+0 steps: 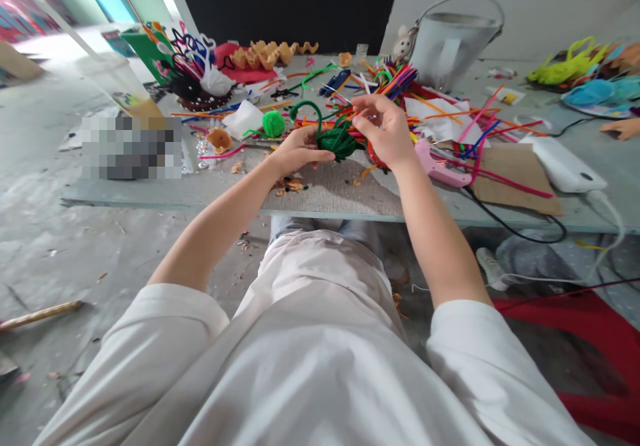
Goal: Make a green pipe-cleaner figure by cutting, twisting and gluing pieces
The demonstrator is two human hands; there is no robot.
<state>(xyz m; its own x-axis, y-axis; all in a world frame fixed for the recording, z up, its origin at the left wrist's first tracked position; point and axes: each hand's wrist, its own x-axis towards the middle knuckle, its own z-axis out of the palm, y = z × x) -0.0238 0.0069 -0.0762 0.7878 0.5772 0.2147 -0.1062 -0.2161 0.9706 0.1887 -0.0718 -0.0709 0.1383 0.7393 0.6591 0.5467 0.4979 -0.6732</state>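
Observation:
My left hand [303,151] is closed around the side of a dark green yarn ball [339,141], thumb in front. A green pipe cleaner [307,105] curves up from the ball's left side like a swan's neck. Above and to the right of the ball, my right hand [383,126] pinches thumb and forefinger together. What sits in that pinch is too small to make out; a thin pale line shows close to the fingertips. A bright green yarn ball [273,124] lies left of the dark one. Beside my right wrist rests a pink glue gun [440,166].
Loose pipe cleaners [397,83] spread across the table [225,193]. A metal bucket [453,46] stands at the back right, a plastic cup [120,89] at the left. A white power bank-like block [567,166] with a cable lies right, near cardboard [515,179]. Another person's hand [623,129] shows far right.

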